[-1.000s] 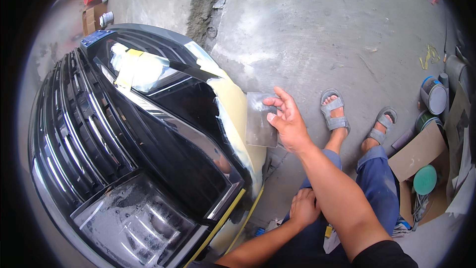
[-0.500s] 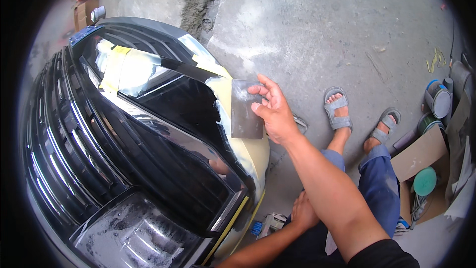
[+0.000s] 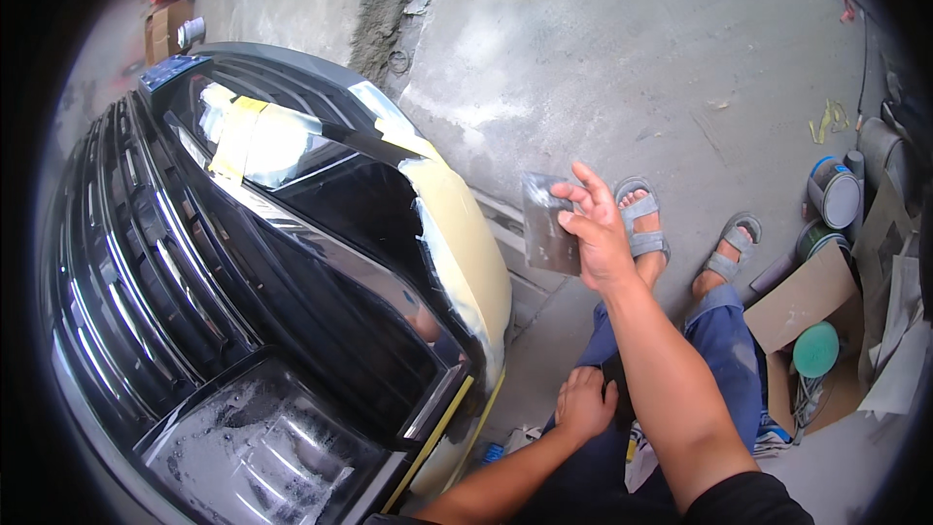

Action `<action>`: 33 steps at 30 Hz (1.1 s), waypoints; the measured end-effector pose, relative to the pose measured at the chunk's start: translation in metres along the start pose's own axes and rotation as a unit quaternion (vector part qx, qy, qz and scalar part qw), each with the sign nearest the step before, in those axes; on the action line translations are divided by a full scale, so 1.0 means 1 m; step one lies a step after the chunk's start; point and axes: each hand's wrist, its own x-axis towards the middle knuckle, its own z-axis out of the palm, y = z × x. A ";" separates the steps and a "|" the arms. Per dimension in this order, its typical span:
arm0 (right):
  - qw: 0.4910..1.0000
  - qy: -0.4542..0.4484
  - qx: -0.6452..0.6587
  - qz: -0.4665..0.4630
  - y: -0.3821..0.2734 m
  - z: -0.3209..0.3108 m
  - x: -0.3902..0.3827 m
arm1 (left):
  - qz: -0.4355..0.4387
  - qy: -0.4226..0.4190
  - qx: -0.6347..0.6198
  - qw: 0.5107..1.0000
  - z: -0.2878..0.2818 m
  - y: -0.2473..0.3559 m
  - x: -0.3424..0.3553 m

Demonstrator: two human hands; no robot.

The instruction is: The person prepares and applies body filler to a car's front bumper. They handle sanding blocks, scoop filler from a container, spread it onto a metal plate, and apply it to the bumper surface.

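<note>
My right hand (image 3: 601, 238) pinches a dark grey rectangular sheet of sandpaper (image 3: 546, 224) with pale dust on it. The thumb lies on its near face and other fingers curl loosely beside it. The sheet is held in the air, apart from the black car bumper (image 3: 340, 331) on my left. Cream filler or primer (image 3: 462, 233) covers the bumper's rounded corner, the part nearest that hand. Lower down, my left hand (image 3: 583, 403) rests on my leg, fingers stretched out and holding nothing.
Yellow masking tape (image 3: 238, 141) crosses the bumper's far end. On the right stand paint cans (image 3: 834, 192) and an open cardboard box (image 3: 802, 306) with a round green pad (image 3: 815, 350). A rough trench (image 3: 394, 15) cuts the concrete floor. My sandalled feet (image 3: 643, 219) stand close by.
My right hand has drawn the sandpaper away from the bumper's cream corner, toward the right. My left hand stays on my leg. The view has shifted slightly.
</note>
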 end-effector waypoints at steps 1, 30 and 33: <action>0.999 0.005 -0.036 0.001 -0.003 -0.019 -0.010 | 0.000 0.004 0.002 1.000 -0.001 0.004 0.000; 0.431 0.002 -0.658 -0.617 -0.396 0.128 -0.531 | 0.217 -0.124 -0.701 0.668 -0.235 0.332 -0.252; 0.379 -0.100 -0.644 -0.657 -0.389 0.164 -0.541 | 0.259 -0.107 -0.728 0.626 -0.262 0.348 -0.273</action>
